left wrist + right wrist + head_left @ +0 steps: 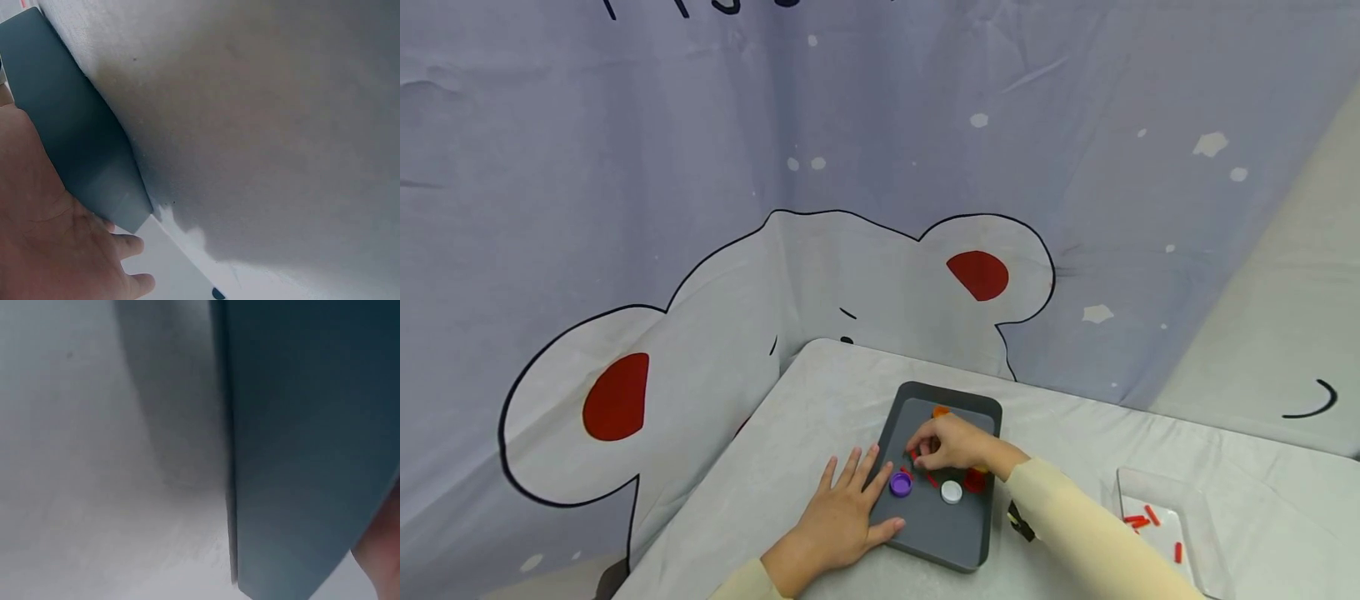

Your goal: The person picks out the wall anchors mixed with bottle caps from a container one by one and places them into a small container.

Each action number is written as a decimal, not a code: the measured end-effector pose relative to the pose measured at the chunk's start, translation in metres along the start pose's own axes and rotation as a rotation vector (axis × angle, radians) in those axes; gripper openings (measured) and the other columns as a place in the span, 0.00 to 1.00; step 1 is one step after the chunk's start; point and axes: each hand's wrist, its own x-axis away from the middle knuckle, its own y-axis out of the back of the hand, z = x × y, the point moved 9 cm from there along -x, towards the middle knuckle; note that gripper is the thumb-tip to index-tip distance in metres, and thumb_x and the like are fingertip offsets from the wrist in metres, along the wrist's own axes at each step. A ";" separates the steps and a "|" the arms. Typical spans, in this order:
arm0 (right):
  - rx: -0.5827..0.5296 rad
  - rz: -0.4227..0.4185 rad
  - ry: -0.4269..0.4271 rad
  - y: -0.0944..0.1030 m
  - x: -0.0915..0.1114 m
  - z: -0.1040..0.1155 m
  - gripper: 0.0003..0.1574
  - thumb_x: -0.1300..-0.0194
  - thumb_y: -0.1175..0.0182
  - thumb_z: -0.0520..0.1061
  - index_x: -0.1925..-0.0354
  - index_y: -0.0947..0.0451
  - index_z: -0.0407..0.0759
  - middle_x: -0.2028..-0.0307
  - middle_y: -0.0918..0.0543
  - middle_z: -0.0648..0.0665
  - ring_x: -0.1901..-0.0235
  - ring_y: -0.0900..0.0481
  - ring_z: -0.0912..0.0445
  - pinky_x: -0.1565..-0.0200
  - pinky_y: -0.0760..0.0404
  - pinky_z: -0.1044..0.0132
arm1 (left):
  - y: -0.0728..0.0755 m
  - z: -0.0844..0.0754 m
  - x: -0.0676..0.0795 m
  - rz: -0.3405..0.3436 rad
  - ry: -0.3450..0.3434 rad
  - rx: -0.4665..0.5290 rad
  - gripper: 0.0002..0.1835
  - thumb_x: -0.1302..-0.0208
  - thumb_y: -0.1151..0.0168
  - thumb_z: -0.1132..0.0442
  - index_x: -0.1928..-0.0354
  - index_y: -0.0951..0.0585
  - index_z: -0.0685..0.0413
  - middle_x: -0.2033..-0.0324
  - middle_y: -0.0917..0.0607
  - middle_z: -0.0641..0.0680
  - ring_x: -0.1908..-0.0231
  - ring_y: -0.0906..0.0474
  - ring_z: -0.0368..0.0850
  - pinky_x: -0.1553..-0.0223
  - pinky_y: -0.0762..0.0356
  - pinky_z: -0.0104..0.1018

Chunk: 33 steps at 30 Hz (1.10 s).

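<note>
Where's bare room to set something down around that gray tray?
The gray tray is bare between the white cap and near rim; so is the white cloth left of its far end. Crowded: its middle, around the right hand.

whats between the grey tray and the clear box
In the head view, the pale yellow right sleeve crosses over white cloth between the grey tray and clear box; a small black object shows beside the tray.

lies flat: a dark grey rectangular tray (940, 537), touched at one long rim by the spread left hand (835, 521). holds a round purple cap (901, 485), loose red sticks (932, 481), a white cap (951, 492). shows a red piece (913, 455) pinched by the right hand (951, 442).
</note>
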 end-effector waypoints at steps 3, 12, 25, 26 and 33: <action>-0.049 -0.061 0.015 0.012 0.007 0.001 0.16 0.34 0.33 0.43 0.50 0.14 0.37 0.74 0.19 0.58 0.76 0.25 0.67 0.66 0.22 0.70 | -0.003 0.000 -0.002 -0.007 -0.003 -0.009 0.44 0.29 0.59 0.26 0.22 0.36 0.47 0.21 0.47 0.58 0.23 0.50 0.62 0.29 0.52 0.69; -0.315 -0.214 -0.074 0.039 0.025 0.000 0.17 0.34 0.32 0.42 0.48 0.14 0.38 0.70 0.18 0.51 0.71 0.24 0.61 0.68 0.24 0.70 | -0.003 0.004 -0.007 0.018 0.019 0.017 0.44 0.29 0.58 0.27 0.22 0.37 0.48 0.20 0.48 0.59 0.22 0.51 0.62 0.28 0.55 0.67; -0.508 -0.431 -0.193 0.085 0.070 -0.017 0.22 0.32 0.32 0.45 0.43 0.17 0.37 0.60 0.16 0.45 0.60 0.19 0.54 0.55 0.18 0.66 | -0.006 0.017 -0.017 -0.014 0.027 0.039 0.44 0.30 0.54 0.29 0.23 0.36 0.51 0.21 0.46 0.61 0.23 0.50 0.65 0.28 0.56 0.69; -0.520 -0.445 -0.199 0.088 0.075 -0.018 0.23 0.32 0.32 0.45 0.42 0.18 0.36 0.57 0.15 0.44 0.58 0.18 0.52 0.53 0.18 0.66 | -0.006 0.018 -0.018 -0.015 0.026 0.041 0.44 0.30 0.54 0.29 0.23 0.36 0.51 0.21 0.45 0.61 0.23 0.50 0.65 0.28 0.56 0.69; -0.489 -0.534 -0.241 0.106 0.115 -0.023 0.26 0.34 0.30 0.48 0.42 0.18 0.37 0.57 0.14 0.45 0.58 0.17 0.53 0.52 0.18 0.63 | -0.002 0.016 -0.017 -0.016 0.028 0.037 0.44 0.30 0.55 0.28 0.23 0.35 0.51 0.21 0.45 0.61 0.23 0.49 0.65 0.28 0.55 0.68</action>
